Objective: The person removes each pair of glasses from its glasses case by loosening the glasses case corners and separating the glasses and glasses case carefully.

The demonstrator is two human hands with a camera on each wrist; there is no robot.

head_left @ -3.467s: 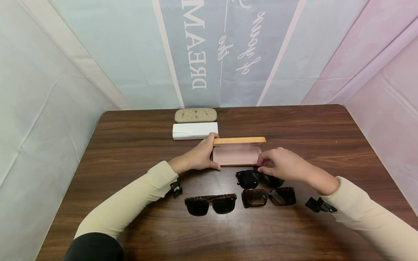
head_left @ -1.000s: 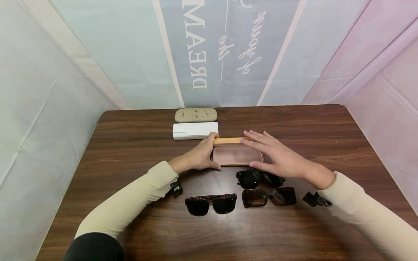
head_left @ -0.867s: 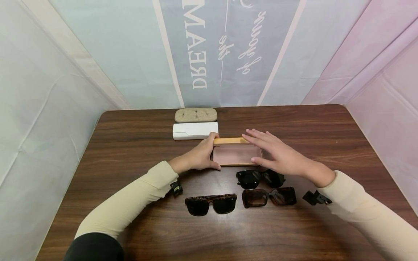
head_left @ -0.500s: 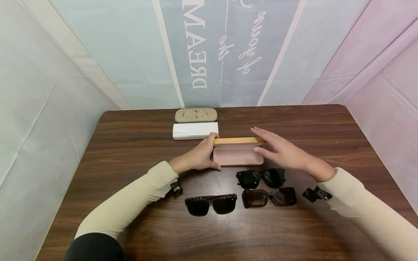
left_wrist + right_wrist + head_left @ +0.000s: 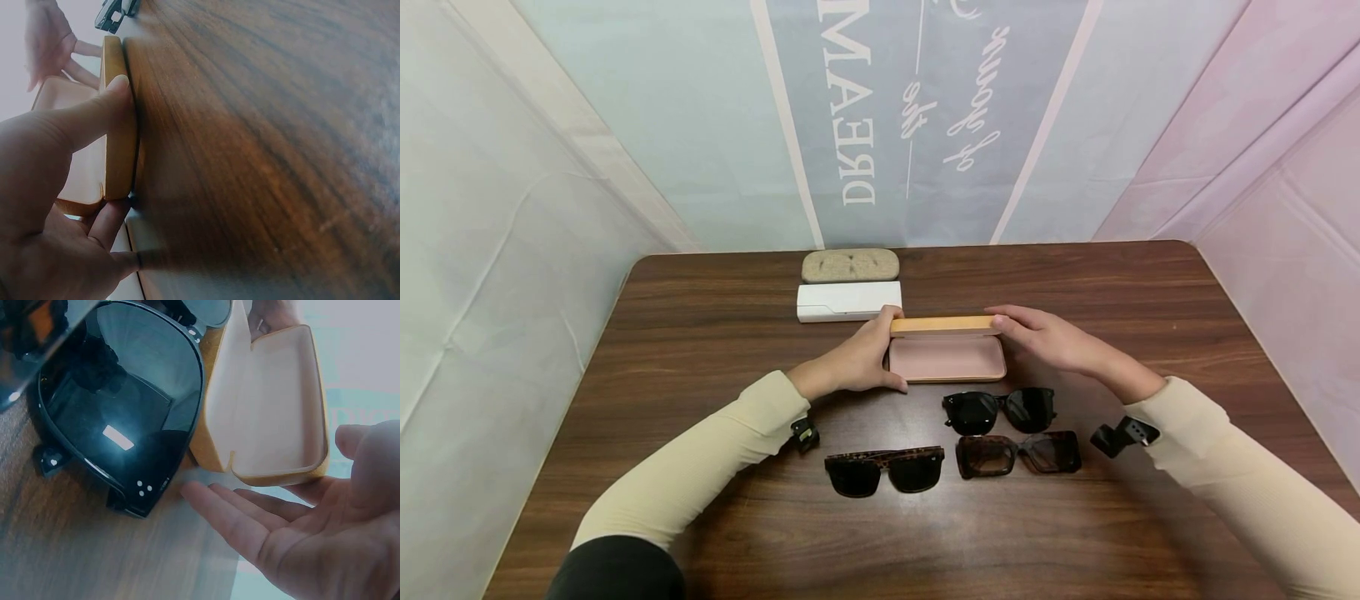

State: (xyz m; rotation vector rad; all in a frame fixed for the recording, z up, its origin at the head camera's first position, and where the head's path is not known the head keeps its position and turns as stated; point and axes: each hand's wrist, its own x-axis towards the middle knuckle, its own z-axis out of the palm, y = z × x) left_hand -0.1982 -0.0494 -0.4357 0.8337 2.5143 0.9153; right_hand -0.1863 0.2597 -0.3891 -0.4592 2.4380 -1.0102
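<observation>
An eyeglass case (image 5: 947,360) lies at the middle of the table, its yellow-orange lid (image 5: 942,325) raised and its pale pink lining bare. My left hand (image 5: 863,354) grips the case's left end, thumb in front and fingers behind; the left wrist view shows a finger pressed on the yellow shell (image 5: 119,153). At the right end of the lid, my right hand (image 5: 1054,340) rests with its thumb by the edge. Its fingers (image 5: 240,525) look straight beside the case in the right wrist view. Black sunglasses (image 5: 974,413) lie just in front of the case.
Brown tortoiseshell sunglasses (image 5: 1056,452) lie nearer me, with dark-lensed sunglasses (image 5: 915,474) to their left. Behind the left hand sit a white case (image 5: 850,300) and a grey-beige fabric case (image 5: 850,264). Fabric walls (image 5: 715,125) border the table.
My right hand has left the black sunglasses, passed over the case with spread fingers, and drawn back to the lid's right end. The left hand keeps its grip; the case has stayed put.
</observation>
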